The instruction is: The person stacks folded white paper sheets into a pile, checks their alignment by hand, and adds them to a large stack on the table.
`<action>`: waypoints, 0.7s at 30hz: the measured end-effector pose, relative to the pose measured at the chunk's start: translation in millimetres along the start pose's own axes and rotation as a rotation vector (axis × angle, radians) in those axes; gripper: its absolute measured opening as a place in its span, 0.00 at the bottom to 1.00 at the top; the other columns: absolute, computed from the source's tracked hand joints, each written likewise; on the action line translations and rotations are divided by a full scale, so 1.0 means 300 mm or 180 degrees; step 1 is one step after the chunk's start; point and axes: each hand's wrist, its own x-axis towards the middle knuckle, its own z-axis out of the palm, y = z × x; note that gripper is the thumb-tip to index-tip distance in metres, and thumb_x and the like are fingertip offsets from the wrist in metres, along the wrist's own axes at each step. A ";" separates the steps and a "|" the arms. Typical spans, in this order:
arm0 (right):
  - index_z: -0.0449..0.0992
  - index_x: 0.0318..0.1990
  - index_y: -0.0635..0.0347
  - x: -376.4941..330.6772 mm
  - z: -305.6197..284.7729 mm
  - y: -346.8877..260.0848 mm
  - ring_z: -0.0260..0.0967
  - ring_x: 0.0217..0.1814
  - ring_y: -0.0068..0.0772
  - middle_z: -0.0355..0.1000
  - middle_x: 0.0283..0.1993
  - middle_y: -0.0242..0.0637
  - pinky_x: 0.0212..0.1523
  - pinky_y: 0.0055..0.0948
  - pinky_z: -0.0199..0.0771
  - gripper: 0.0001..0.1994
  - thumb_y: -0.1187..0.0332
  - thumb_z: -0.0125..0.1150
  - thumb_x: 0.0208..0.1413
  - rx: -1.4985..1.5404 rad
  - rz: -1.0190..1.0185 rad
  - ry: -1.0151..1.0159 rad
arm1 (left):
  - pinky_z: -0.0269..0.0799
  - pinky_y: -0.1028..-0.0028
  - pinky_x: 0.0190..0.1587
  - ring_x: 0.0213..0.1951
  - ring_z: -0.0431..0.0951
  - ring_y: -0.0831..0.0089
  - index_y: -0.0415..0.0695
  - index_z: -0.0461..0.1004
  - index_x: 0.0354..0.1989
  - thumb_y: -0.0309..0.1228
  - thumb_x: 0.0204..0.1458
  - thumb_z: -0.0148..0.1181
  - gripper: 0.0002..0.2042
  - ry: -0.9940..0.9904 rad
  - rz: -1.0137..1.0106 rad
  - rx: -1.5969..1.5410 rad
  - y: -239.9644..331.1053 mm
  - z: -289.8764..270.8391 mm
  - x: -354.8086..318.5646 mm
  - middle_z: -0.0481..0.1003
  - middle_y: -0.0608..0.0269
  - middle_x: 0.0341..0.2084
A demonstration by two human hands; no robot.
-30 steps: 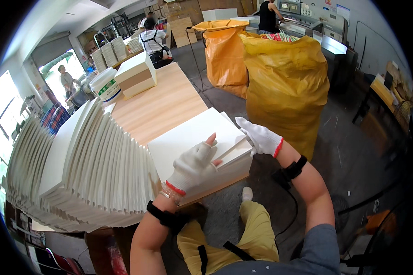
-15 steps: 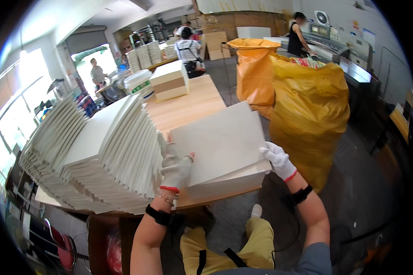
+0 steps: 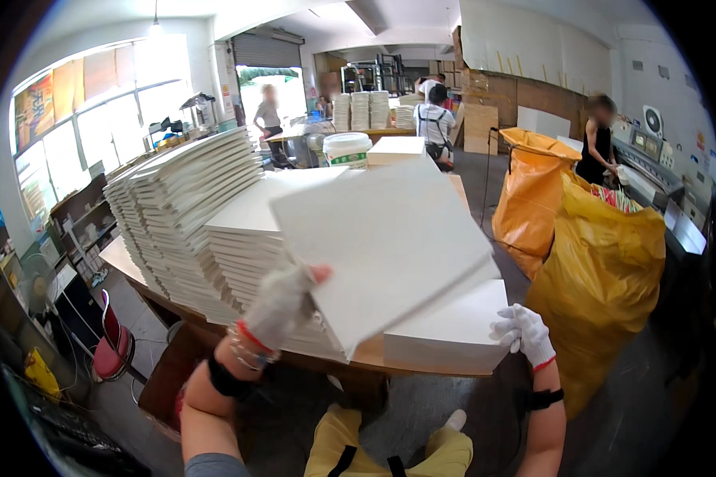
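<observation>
A thin batch of white paper sheets (image 3: pixel 382 246) is tilted up off the table, its near corner pointing down toward the table edge. My left hand (image 3: pixel 277 306), in a white knit glove and blurred by motion, grips the batch's left edge with the thumb over the top. Below the sheets, a squared white paper stack (image 3: pixel 445 334) rests at the table's front right. Beside that stack's right corner is my right hand (image 3: pixel 525 334), also gloved, its fingers loosely bent and apart, holding nothing. To the left, tall layered paper piles (image 3: pixel 191 215) stand beside the lifted sheets.
Two large bags, one orange (image 3: pixel 529 199) and one yellow (image 3: pixel 601 286), stand right of the table (image 3: pixel 366 350). A white bucket (image 3: pixel 347 149) is at the far side. A red chair (image 3: pixel 113 346) and cardboard box (image 3: pixel 167 389) are at lower left. Other people work farther back.
The batch of sheets has been lifted off the squared stack and carried left by my left hand. My right hand has come off the sheets. The view has tilted up and turned left.
</observation>
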 end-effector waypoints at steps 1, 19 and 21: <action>0.76 0.50 0.71 0.002 -0.005 0.005 0.74 0.20 0.24 0.82 0.39 0.52 0.14 0.18 0.66 0.30 0.45 0.47 0.71 -0.0061 -0.0080 -0.0033 | 0.78 0.64 0.54 0.50 0.78 0.63 0.33 0.66 0.58 0.22 0.59 0.59 0.19 0.0129 0.0190 0.0036 0.071 -0.016 0.000 0.75 0.54 0.49; 0.78 0.49 0.67 0.014 -0.014 0.023 0.75 0.21 0.24 0.82 0.37 0.46 0.17 0.17 0.68 0.20 0.56 0.50 0.70 -0.0078 -0.0178 -0.0155 | 0.75 0.57 0.63 0.59 0.73 0.53 0.32 0.60 0.61 0.35 0.66 0.55 0.22 0.0000 0.0409 -0.0849 0.337 -0.385 0.239 0.69 0.49 0.55; 0.79 0.49 0.66 -0.003 -0.006 0.015 0.74 0.22 0.23 0.82 0.37 0.44 0.18 0.17 0.67 0.19 0.57 0.52 0.70 -0.0086 -0.0238 -0.0101 | 0.76 0.62 0.60 0.55 0.74 0.55 0.37 0.64 0.56 0.32 0.64 0.59 0.18 -0.0162 0.0521 -0.1093 0.334 -0.369 0.122 0.72 0.54 0.48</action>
